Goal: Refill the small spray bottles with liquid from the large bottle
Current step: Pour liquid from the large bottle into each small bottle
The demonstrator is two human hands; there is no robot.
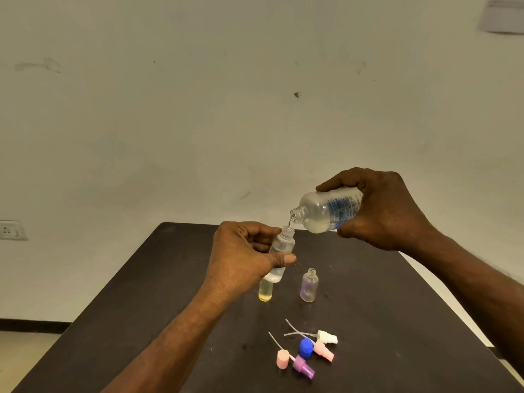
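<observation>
Head view, one entry per item, fingers outward.

1. Left hand [241, 259]: fingers and thumb curled round the small bottle [279, 255], gripping it mid-body, tilted, mouth toward one o'clock and raised off the table. A little clear liquid sits in its base.
2. Right hand [380, 208]: fingers wrapped over the large bottle [329, 211], thumb beneath, holding it nearly level with the neck pointing to eight o'clock, just above the small bottle's mouth. A thin stream falls between the two necks.
3. Handling note (judgement): keep the stream thin, the two mouths close and lined up; the small neck is narrow, so too much tilt would likely spill.
4. Yellow bottle [265, 292]: standing on the table [141, 307], at six o'clock of the held bottle, partly hidden by it.
5. Purple-tinted bottle [309, 285]: uncapped, standing at three o'clock of the yellow one.
6. Spray tops [306, 353]: loose cluster of white, pink, purple and blue pieces, at six o'clock of the standing bottles, nearer the viewer.
</observation>
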